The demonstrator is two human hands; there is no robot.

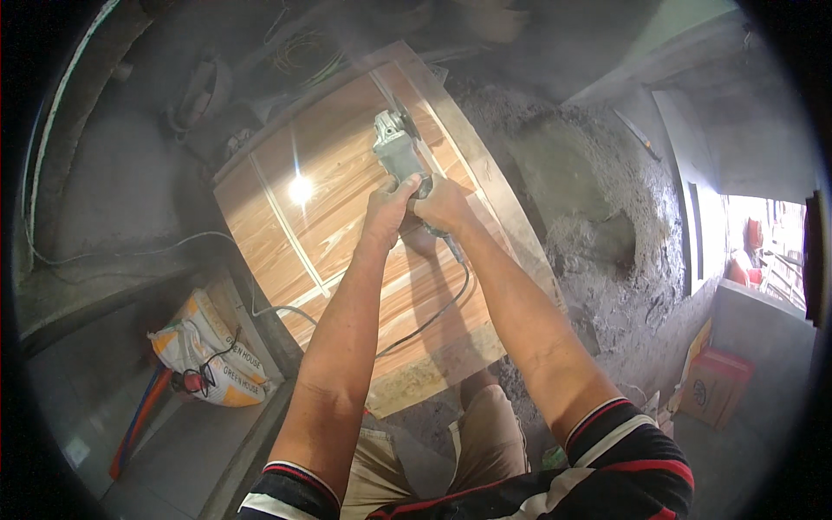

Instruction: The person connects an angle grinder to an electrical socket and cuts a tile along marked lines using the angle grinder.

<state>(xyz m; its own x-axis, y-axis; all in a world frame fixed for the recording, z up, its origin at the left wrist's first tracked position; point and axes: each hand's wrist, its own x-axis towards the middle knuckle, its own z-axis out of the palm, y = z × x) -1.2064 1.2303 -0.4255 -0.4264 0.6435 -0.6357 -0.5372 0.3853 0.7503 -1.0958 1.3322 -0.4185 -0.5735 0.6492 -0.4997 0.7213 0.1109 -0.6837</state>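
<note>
Both hands are closed around an angle grinder (400, 158) with a silvery head and a dark grey body. My left hand (386, 210) wraps the near end of its body from the left. From the right, my right hand (443, 205) grips the same end, close against the left. The thin disc (405, 118) shows edge-on at the right side of the head, low over a wood-grain panel (342, 230) with pale strips; whether it touches the surface I cannot tell. A dark power cord (446, 305) runs from the tool's rear across the panel toward my left forearm.
Hazy dust hangs over the far side. Right of the panel lies rough wet cement (576, 199). White and yellow sacks (212, 351) sit at the lower left, beside an orange bar (139, 425). A cardboard box (715, 386) stands at the lower right.
</note>
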